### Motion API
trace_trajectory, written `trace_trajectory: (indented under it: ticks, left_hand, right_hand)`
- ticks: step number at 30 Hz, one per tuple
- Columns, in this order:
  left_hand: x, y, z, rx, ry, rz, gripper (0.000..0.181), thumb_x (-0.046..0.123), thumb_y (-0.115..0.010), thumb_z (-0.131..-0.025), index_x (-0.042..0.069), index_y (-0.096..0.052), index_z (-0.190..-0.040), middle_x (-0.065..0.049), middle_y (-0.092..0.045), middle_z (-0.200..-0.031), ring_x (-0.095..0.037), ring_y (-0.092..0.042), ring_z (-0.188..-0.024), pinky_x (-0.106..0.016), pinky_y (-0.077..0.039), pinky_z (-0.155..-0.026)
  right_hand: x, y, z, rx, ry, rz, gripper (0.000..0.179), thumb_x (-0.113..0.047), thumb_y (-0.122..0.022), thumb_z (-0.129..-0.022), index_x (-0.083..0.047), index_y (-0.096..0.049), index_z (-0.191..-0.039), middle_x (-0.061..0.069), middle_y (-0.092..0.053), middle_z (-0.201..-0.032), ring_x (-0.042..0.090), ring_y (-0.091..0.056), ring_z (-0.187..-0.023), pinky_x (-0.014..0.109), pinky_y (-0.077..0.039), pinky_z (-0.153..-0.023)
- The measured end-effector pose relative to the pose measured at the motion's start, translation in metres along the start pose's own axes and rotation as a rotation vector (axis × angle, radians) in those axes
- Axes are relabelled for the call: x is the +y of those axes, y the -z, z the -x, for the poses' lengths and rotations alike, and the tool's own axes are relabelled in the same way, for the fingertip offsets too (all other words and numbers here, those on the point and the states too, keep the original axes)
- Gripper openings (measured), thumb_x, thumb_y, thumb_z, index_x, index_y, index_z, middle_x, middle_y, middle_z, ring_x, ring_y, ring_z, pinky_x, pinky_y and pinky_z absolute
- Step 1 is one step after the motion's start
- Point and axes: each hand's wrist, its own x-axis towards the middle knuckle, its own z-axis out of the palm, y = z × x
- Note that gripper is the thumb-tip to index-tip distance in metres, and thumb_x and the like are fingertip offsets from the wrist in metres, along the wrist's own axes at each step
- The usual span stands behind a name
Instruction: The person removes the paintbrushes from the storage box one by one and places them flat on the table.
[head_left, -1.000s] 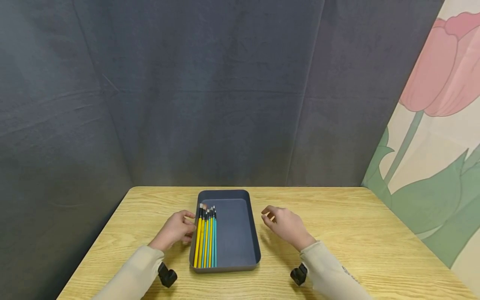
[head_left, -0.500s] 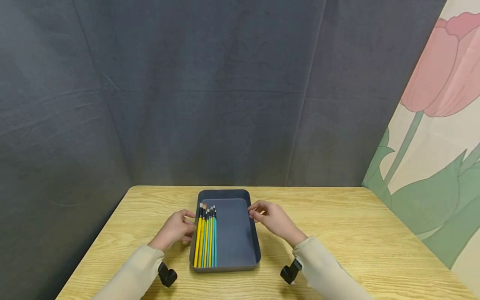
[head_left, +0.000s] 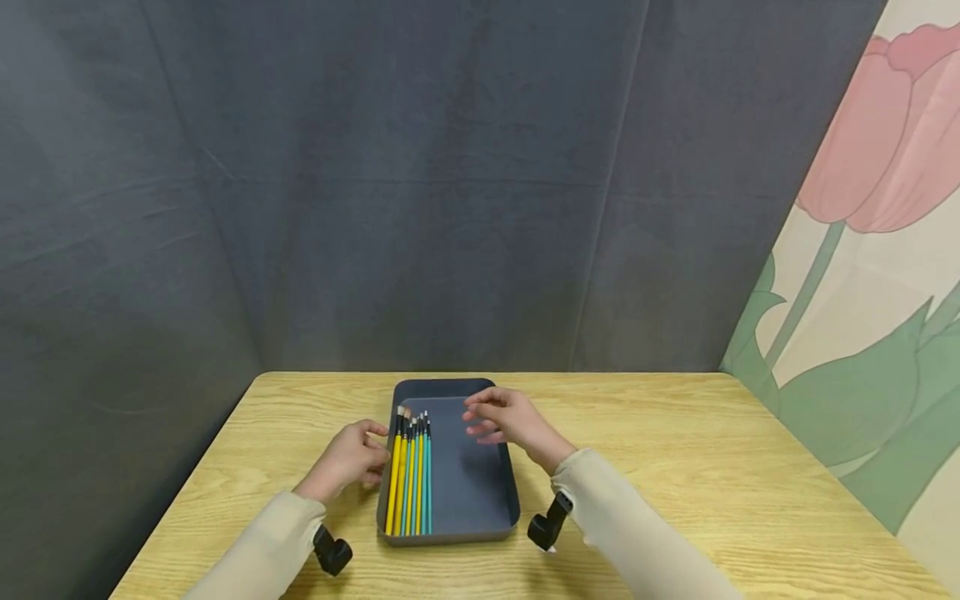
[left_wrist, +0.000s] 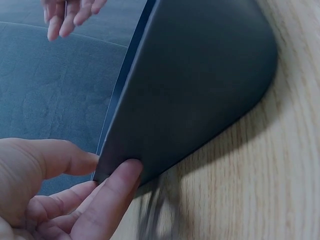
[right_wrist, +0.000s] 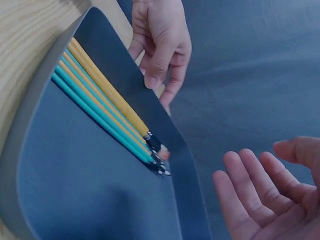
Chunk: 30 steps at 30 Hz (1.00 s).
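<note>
A dark grey rectangular tray [head_left: 477, 500] lies on the wooden table, with several yellow and teal paintbrushes [head_left: 409, 483] side by side along its left wall, bristles toward the far end. My left hand [head_left: 348, 458] holds the tray's left side. In the left wrist view, the left hand's fingers [left_wrist: 112, 195] press the outer wall while another digit meets the rim. My right hand [head_left: 517, 421] hovers over the tray's far right part, its fingers loosely extended and holding nothing. The right wrist view shows the right hand [right_wrist: 275, 200] apart from the brushes [right_wrist: 107, 102].
The light wooden table [head_left: 660, 467] extends on both sides of the tray. A dark grey curtain [head_left: 420, 183] hangs behind it, and a tulip-patterned cloth [head_left: 870, 333] hangs at the right.
My right hand has moved left from the table beside the tray, past its right rim, to above its inside. The left hand, the tray and the brushes have stayed in place.
</note>
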Motion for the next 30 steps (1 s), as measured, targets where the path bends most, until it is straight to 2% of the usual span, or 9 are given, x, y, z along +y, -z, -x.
trace_trajectory:
  ticks: [5,14,24,30]
  left_hand:
    - [0.001,0.0,0.0,-0.007,-0.004,-0.001,0.04,-0.008,-0.056,-0.083,-0.007,-0.05,-0.123,-0.018,-0.062,-0.092,-0.021,-0.063,-0.072,-0.037,-0.058,-0.059]
    - [0.004,0.0,0.001,-0.016,0.004,-0.019,0.04,-0.007,-0.056,-0.085,-0.006,-0.049,-0.125,-0.019,-0.062,-0.094,-0.021,-0.063,-0.073,-0.037,-0.057,-0.059]
    - [0.004,0.0,0.0,-0.012,0.034,-0.018,0.041,-0.005,-0.057,-0.086,-0.004,-0.049,-0.126,-0.017,-0.062,-0.095,-0.021,-0.063,-0.073,-0.035,-0.057,-0.059]
    - [0.003,0.001,-0.001,-0.016,0.036,-0.019,0.041,-0.006,-0.057,-0.086,-0.005,-0.049,-0.126,-0.018,-0.062,-0.096,-0.021,-0.064,-0.074,-0.036,-0.057,-0.06]
  right_hand:
    - [0.002,-0.008,-0.01,0.013,-0.058,-0.072,0.025,-0.013,-0.054,-0.096,0.003,-0.061,-0.114,0.021,-0.067,-0.107,0.018,-0.07,-0.081,0.041,-0.059,-0.078]
    - [0.01,-0.02,-0.02,0.003,-0.123,-0.127,0.027,-0.008,-0.051,-0.096,0.008,-0.058,-0.117,0.019,-0.066,-0.104,0.021,-0.069,-0.084,0.039,-0.059,-0.076]
    - [0.016,-0.028,-0.028,-0.005,-0.179,-0.13,0.034,-0.007,-0.049,-0.095,0.012,-0.053,-0.123,0.027,-0.062,-0.113,0.018,-0.067,-0.082,0.037,-0.059,-0.077]
    - [0.018,-0.032,-0.033,0.007,-0.212,-0.116,0.033,-0.007,-0.052,-0.094,0.012,-0.054,-0.122,0.026,-0.064,-0.111,0.019,-0.067,-0.081,0.037,-0.059,-0.075]
